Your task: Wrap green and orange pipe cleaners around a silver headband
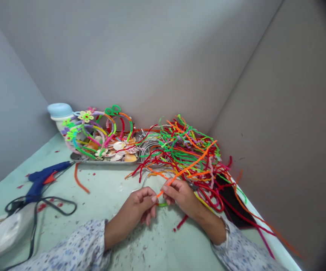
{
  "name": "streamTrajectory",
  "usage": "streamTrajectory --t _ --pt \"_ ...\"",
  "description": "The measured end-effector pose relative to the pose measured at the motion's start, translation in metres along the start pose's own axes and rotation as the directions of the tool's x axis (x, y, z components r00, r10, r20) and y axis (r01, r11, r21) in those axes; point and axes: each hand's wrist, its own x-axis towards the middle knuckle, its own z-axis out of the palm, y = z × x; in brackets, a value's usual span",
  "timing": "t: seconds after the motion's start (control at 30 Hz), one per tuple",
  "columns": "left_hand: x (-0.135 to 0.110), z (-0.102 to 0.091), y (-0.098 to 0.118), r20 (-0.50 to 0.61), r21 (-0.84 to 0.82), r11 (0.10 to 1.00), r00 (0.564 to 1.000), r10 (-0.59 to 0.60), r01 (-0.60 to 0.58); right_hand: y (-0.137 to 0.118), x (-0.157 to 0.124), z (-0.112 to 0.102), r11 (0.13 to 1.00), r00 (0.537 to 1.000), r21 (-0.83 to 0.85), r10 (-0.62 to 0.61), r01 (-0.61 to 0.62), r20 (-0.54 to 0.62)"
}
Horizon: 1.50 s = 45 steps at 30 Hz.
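Note:
A long orange pipe cleaner (192, 165) slants up to the right from between my hands. My left hand (140, 205) pinches its lower end between thumb and fingers. Just beside it, my right hand (181, 194) grips the same pipe cleaner a little higher up. A short green fuzzy piece (162, 205) shows in the gap under my fingers; my hands partly hide it. Behind my hands curves a thin metal wire hoop (144, 180), and whether I hold it I cannot tell. Red-handled scissors (218, 205) lie right of my right hand, partly covered.
A tangled pile of coloured pipe cleaners (191, 141) lies behind my hands, beside silver wire hoops (148, 148). To the left stand a metal tray (109, 162) with shells and wrapped headbands, a blue-lidded container (59, 111), and a blue glue gun (40, 178) with its cord.

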Motion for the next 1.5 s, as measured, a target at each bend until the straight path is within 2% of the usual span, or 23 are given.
streamTrajectory --t 0.57,1.0,1.5 --pt "0.0010 0.0010 0.0012 -0.013 0.038 0.999 0.999 -0.032 0.033 0.0076 0.0002 -0.0012 1.000 1.000 -0.027 -0.004 0.004 0.010" --pt "0.0014 0.0036 0.0017 0.003 0.067 0.997 1.000 -0.026 0.025 0.0004 -0.0020 0.0018 0.991 1.000 -0.135 -0.001 -0.002 -0.016" --pt "0.0034 0.0007 -0.0023 0.010 0.058 0.997 0.999 -0.045 0.044 -0.0006 -0.0011 0.0021 0.990 0.999 -0.140 -0.023 0.017 -0.047"
